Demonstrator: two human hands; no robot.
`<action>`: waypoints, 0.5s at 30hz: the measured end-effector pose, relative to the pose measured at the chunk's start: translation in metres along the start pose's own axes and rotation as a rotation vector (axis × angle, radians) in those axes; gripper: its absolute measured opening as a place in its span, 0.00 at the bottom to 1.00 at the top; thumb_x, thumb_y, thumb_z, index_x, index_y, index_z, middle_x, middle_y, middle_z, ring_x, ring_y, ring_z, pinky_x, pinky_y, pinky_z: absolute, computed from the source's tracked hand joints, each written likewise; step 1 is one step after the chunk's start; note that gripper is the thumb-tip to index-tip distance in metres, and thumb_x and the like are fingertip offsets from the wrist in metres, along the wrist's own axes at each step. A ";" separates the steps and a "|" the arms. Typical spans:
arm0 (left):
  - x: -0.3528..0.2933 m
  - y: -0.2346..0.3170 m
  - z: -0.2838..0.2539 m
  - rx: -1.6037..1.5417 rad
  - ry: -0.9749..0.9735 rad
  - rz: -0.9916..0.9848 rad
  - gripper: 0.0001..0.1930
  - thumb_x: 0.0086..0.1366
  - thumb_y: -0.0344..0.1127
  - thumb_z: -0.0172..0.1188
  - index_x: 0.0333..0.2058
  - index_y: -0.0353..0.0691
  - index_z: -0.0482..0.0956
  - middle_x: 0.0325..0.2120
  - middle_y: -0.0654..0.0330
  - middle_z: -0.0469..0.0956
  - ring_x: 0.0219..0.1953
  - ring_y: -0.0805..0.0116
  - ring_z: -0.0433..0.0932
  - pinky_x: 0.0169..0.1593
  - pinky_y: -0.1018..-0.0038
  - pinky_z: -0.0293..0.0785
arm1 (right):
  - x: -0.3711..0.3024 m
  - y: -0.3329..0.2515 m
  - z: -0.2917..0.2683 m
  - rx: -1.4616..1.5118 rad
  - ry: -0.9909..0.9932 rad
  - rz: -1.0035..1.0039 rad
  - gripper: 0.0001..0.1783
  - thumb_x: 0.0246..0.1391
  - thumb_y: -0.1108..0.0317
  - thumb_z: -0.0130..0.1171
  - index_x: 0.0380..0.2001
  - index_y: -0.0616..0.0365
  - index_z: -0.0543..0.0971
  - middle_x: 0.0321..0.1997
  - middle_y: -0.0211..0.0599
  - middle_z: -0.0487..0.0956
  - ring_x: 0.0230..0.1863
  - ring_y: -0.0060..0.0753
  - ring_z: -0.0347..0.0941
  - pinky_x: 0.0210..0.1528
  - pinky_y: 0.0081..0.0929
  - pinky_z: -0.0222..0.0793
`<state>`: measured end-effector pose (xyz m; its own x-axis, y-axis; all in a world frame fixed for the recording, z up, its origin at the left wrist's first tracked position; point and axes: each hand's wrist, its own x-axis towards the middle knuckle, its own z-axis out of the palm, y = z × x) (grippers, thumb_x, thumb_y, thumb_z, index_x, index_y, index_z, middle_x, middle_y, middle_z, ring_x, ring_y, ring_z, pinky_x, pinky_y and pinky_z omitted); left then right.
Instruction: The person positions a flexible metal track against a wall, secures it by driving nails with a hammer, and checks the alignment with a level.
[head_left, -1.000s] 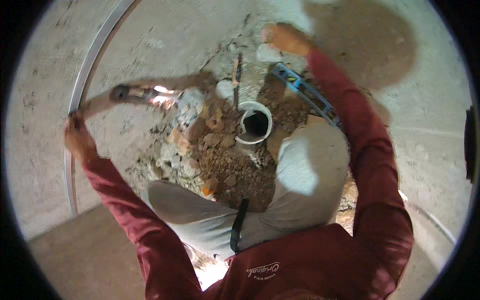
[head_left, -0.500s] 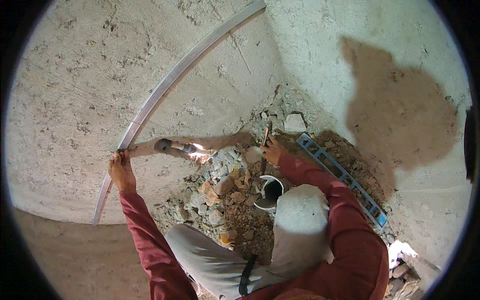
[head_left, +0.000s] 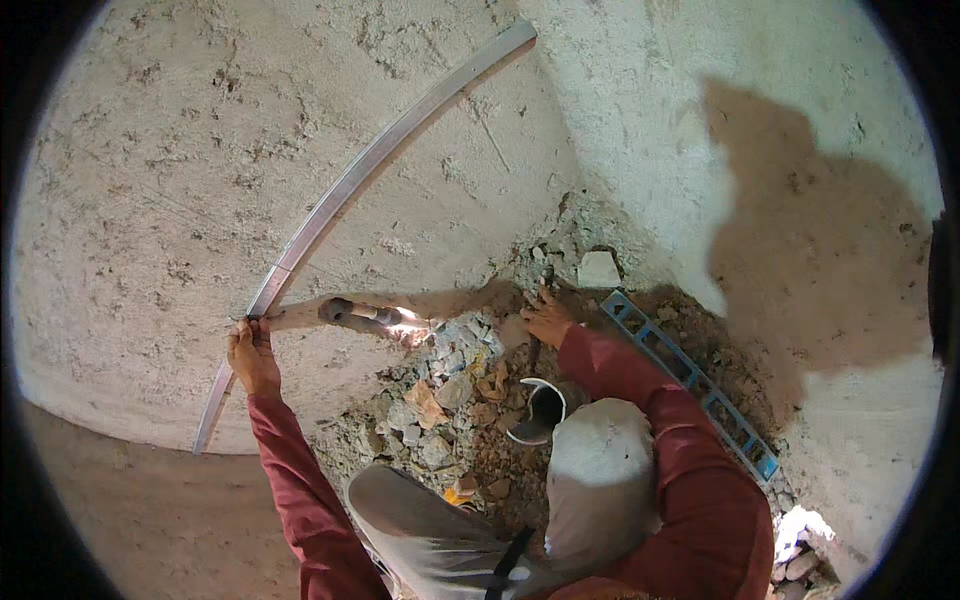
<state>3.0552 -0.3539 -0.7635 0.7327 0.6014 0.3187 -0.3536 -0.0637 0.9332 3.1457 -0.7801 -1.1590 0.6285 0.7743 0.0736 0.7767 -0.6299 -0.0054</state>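
My left hand (head_left: 254,358) touches the metal strip (head_left: 322,212), fingertips drawn together; pinch unconfirmed. The strip extends above and below. My right hand (head_left: 547,321) covers the slender tool (head_left: 547,272); I cannot tell whether it grips.

Rough pale walls (head_left: 650,110) meeting in a corner, as seen from beside the work. At their foot: loose rubble (head_left: 437,455), mixed grey and brown stones, with a small orange piece (head_left: 464,487) among them. Centre: white pipe (head_left: 546,409), open-mouthed, dark inside, its rim broken. Right: blue spirit level (head_left: 690,379) with cut-out windows, lying obliquely on the debris. Above its far end: pale, flat-faced block (head_left: 598,269). Left of centre: dark-ended pipe fitting (head_left: 340,312) near the wall, beside a bright patch of light. Right wall: large brown shadow (head_left: 820,240).
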 end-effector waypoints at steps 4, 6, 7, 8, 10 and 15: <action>-0.001 -0.006 0.000 -0.008 -0.012 -0.004 0.03 0.71 0.29 0.55 0.40 0.37 0.73 0.36 0.60 0.75 0.38 0.69 0.78 0.51 0.69 0.80 | 0.006 -0.005 0.010 -0.039 0.005 0.032 0.14 0.60 0.65 0.49 0.46 0.46 0.79 0.54 0.34 0.75 0.64 0.40 0.67 0.75 0.53 0.42; -0.002 0.001 -0.015 0.020 0.011 0.015 0.03 0.71 0.29 0.55 0.39 0.37 0.73 0.36 0.60 0.75 0.38 0.69 0.78 0.51 0.69 0.80 | 0.013 -0.016 0.007 -0.027 -0.016 0.012 0.14 0.59 0.65 0.50 0.46 0.47 0.80 0.54 0.35 0.76 0.61 0.41 0.70 0.75 0.52 0.41; -0.002 0.006 -0.024 0.037 0.024 0.033 0.03 0.71 0.29 0.55 0.39 0.37 0.73 0.35 0.60 0.75 0.38 0.69 0.78 0.51 0.69 0.80 | 0.015 -0.018 0.008 0.040 0.016 -0.042 0.14 0.58 0.65 0.51 0.46 0.48 0.79 0.53 0.35 0.76 0.58 0.40 0.71 0.72 0.51 0.48; -0.002 0.013 -0.032 0.054 0.033 0.038 0.03 0.71 0.29 0.55 0.39 0.37 0.73 0.35 0.60 0.75 0.38 0.69 0.78 0.51 0.69 0.80 | 0.015 -0.021 0.009 0.107 0.049 -0.096 0.14 0.57 0.64 0.53 0.46 0.49 0.79 0.52 0.35 0.76 0.55 0.39 0.73 0.70 0.49 0.55; 0.015 -0.009 -0.001 0.044 -0.036 0.034 0.03 0.71 0.29 0.54 0.39 0.36 0.74 0.36 0.60 0.75 0.38 0.70 0.76 0.53 0.69 0.79 | -0.008 0.024 0.051 0.091 0.127 -0.055 0.14 0.56 0.64 0.54 0.45 0.50 0.79 0.50 0.37 0.77 0.53 0.39 0.74 0.63 0.47 0.62; -0.003 0.008 -0.025 0.067 0.045 0.008 0.04 0.72 0.29 0.53 0.38 0.34 0.73 0.34 0.61 0.74 0.38 0.71 0.75 0.52 0.68 0.78 | -0.013 -0.015 -0.042 0.375 -0.281 -0.056 0.21 0.58 0.57 0.53 0.50 0.58 0.76 0.45 0.50 0.79 0.47 0.48 0.77 0.52 0.45 0.72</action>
<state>3.0358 -0.3365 -0.7606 0.7027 0.6356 0.3197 -0.3184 -0.1210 0.9402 3.1236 -0.7835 -1.1177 0.5319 0.8256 -0.1884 0.7392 -0.5612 -0.3725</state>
